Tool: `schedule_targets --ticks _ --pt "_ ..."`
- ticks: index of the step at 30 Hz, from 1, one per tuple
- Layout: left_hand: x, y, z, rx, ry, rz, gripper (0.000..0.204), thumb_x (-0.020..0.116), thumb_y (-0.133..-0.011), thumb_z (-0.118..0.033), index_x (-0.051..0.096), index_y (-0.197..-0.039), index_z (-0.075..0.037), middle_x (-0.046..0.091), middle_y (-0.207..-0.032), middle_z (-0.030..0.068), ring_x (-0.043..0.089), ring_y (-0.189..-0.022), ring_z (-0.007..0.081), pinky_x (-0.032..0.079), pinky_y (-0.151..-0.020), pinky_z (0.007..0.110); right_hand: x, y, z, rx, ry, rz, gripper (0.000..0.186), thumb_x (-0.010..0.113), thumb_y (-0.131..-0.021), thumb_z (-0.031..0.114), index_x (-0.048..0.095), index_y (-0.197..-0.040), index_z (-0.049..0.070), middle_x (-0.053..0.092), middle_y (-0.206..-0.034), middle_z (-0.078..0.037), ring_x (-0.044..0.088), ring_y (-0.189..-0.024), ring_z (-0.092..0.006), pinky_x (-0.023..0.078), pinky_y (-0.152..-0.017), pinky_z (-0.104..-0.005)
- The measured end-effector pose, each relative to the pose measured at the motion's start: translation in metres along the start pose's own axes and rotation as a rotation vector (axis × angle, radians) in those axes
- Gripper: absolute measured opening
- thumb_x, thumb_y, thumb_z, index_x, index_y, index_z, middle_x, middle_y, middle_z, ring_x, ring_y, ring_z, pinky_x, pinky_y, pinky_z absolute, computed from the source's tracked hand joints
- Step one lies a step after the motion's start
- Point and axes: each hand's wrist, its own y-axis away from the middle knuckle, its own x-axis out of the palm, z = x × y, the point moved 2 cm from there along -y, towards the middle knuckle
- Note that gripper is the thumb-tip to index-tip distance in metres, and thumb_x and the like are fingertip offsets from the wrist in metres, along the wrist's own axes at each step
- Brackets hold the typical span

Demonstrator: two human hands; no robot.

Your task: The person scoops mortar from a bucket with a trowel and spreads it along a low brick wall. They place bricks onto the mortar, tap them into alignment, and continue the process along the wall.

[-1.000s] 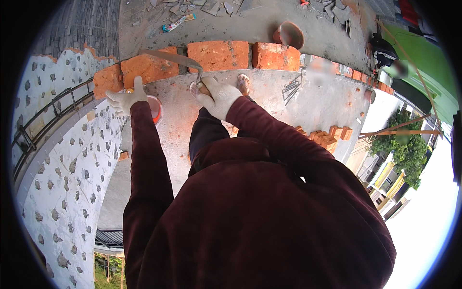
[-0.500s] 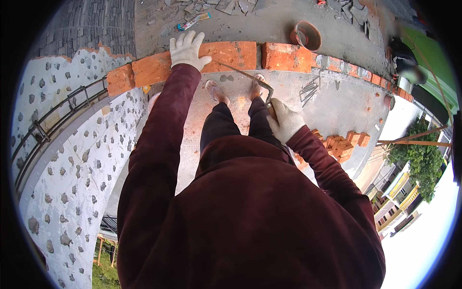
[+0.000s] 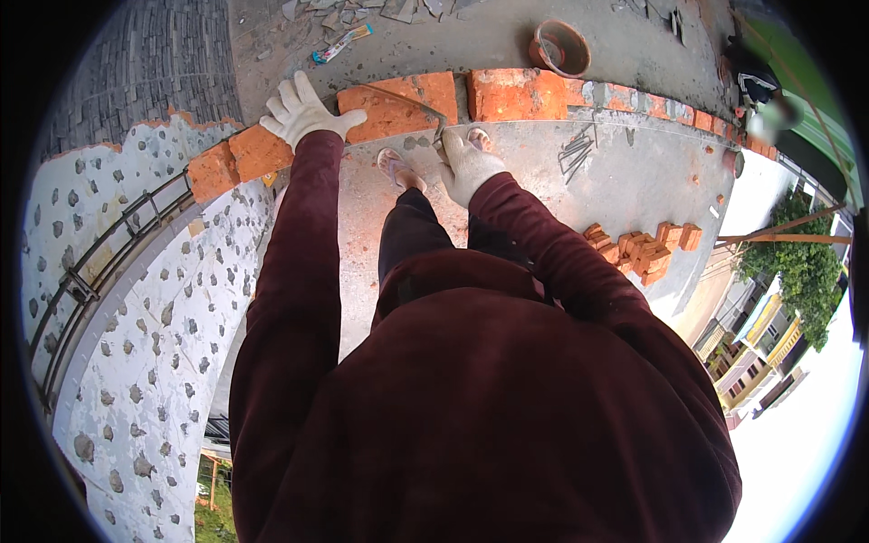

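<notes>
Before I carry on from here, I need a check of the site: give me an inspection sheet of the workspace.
Surface: grey concrete floor, reddish dust in patches.
Job's things: orange brick row; trowel, blade over a brick, contact unclear.
Clutter: dark rods, loose brick pile, colourful packet, broken slabs, reddish bucket.
Hands: gloved left hand spread at the row, contact unclear; gloved right hand grips the trowel.
Cables: nothing seen for certain.
Surroundings: pitted pale wall at left; tree at right.
</notes>
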Motion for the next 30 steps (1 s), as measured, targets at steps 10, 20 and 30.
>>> schedule_targets --ticks 10,20,30 --pt "-0.013 0.01 -0.024 0.075 -0.043 0.007 0.123 0.086 -0.065 -0.066 0.027 -0.162 -0.018 0.031 -0.165 0.0092 0.027 -0.151 0.0323 0.015 -0.121 0.062 -0.045 0.065 -0.01 0.039 -0.16 -0.109 0.044 0.062 -0.095 0.03 0.049 -0.127 0.002 0.069 -0.097 -0.031 0.069 -0.091 -0.0483 0.053 -0.08 -0.0547" --pt "0.01 0.095 -0.042 0.248 0.038 0.149 0.097 0.072 -0.082 -0.059 0.034 -0.16 -0.016 0.04 -0.163 0.007 0.034 -0.151 0.0289 0.012 -0.126 0.06 -0.085 0.072 -0.059 -0.03 -0.03 -0.021 0.038 0.058 -0.098 0.032 0.05 -0.124 0.005 0.07 -0.105 -0.028 0.07 -0.096 -0.0461 0.056 -0.083 -0.054" --pt "0.017 0.117 -0.033 0.385 -0.013 0.072 0.101 0.082 -0.074 -0.057 0.04 -0.157 -0.018 0.042 -0.159 0.0023 0.036 -0.147 0.0306 0.013 -0.122 0.066 -0.042 -0.03 -0.017 -0.282 0.07 0.031 0.039 0.053 -0.102 0.032 0.048 -0.126 0.002 0.069 -0.109 -0.028 0.07 -0.093 -0.0468 0.056 -0.08 -0.0543"
